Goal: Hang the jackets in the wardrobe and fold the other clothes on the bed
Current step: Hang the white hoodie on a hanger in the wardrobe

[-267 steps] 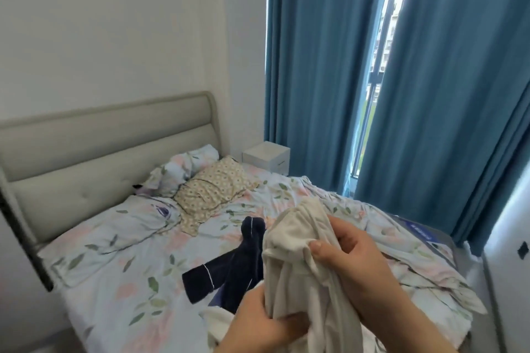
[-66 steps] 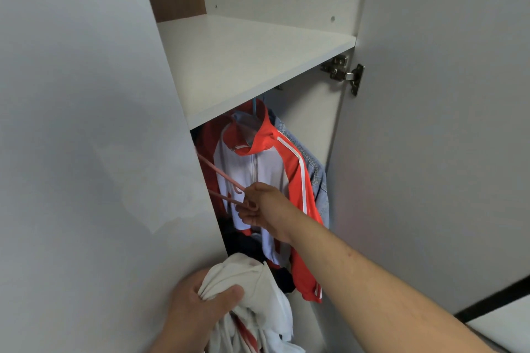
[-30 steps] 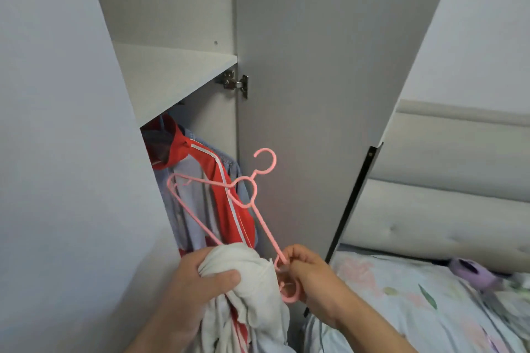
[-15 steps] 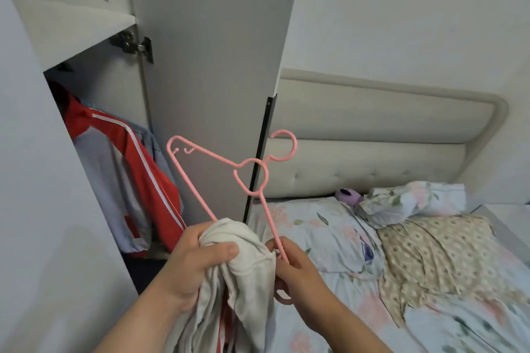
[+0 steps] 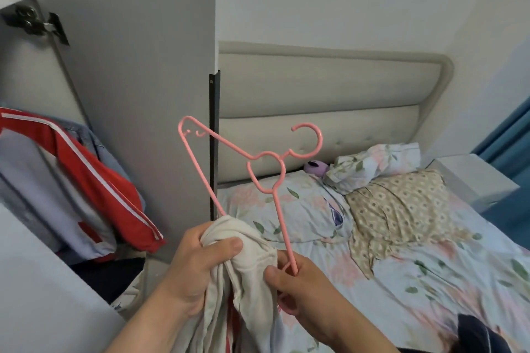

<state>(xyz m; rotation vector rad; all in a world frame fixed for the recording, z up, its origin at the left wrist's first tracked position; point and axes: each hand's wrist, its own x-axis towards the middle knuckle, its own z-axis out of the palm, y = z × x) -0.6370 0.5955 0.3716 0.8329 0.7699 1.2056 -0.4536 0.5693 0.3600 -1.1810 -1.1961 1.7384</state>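
My left hand (image 5: 198, 266) grips a bunched cream jacket (image 5: 252, 289) with red showing inside its folds. My right hand (image 5: 304, 286) holds the lower end of a pink plastic hanger (image 5: 266, 169), which stands tilted above both hands with its hook pointing right. The right thumb touches the cream cloth. At the left, the open wardrobe (image 5: 25, 94) holds a hanging red, white and grey jacket (image 5: 71, 183) with a denim one behind it. A dark navy garment (image 5: 484, 335) lies on the bed (image 5: 430, 266) at the lower right corner.
The wardrobe door (image 5: 137, 66) stands open between the wardrobe and the bed's padded headboard (image 5: 329, 94). Floral pillows (image 5: 375, 166) and a beige patterned cushion (image 5: 401, 209) lie near the headboard. A white nightstand (image 5: 473, 178) and blue curtain (image 5: 513, 137) are at the far right.
My view has swung right from the wardrobe interior toward the bed. The right hand took the pink hanger out of the wardrobe and brought it beside the cream jacket; the left hand kept its grip.
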